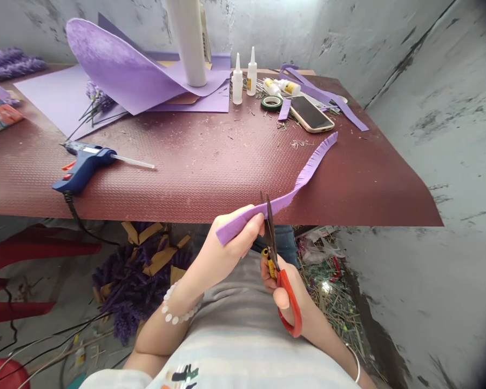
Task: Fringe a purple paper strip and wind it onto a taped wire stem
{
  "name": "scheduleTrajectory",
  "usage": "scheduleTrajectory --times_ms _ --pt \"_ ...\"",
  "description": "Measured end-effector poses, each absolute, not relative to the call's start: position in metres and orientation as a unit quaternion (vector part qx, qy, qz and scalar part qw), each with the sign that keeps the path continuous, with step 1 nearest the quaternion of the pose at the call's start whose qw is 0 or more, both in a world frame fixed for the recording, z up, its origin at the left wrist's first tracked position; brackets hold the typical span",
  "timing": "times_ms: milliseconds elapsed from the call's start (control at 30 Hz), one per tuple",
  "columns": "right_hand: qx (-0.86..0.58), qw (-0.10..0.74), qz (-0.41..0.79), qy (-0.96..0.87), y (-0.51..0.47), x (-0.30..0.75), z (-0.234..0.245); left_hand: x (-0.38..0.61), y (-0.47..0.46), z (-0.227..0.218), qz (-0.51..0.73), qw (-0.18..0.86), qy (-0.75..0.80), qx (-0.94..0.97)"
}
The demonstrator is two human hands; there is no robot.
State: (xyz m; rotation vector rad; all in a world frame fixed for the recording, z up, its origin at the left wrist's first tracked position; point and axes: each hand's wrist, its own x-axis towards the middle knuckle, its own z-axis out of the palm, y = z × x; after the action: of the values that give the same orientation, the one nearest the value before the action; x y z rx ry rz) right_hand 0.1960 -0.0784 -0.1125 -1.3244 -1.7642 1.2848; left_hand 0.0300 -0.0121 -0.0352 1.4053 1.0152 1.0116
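Striped shirt (243, 340), right hand (299, 283) around scissors (272, 237), left hand (222, 258) in pinch on purple strip (238, 223)

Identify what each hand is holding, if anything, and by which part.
The left hand holds the purple strip near its unfringed end, between thumb and fingers; the right hand holds the scissors by their handles.

No word or number can be read with certainty. On the tabletop (202, 156), the upright bottle (251, 75) at the right and a lying bottle (290, 87) carry each a yellow label (249, 85), but the print is too small. The blue glue gun (83, 168) has a pale label (90, 150), also not legible. Dark marks behind the white cylinder (188, 43) are too blurred.
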Motion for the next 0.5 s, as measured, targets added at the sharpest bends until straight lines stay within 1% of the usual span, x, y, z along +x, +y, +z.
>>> scheduleTrajectory --times_ms 100,300,500 --pt "-0.501 0.293 0.509 -0.635 -0.079 0.196 -0.111 0.03 -0.012 -0.035 0.428 0.545 0.424 0.583" --pt "-0.524 0.287 0.525 -0.606 -0.077 0.197 -0.108 0.03 -0.011 -0.034 0.435 0.546 0.421 0.579" --pt "-0.527 0.295 0.54 -0.586 -0.082 0.196 -0.119 0.031 -0.01 -0.035 0.442 0.557 0.421 0.563"
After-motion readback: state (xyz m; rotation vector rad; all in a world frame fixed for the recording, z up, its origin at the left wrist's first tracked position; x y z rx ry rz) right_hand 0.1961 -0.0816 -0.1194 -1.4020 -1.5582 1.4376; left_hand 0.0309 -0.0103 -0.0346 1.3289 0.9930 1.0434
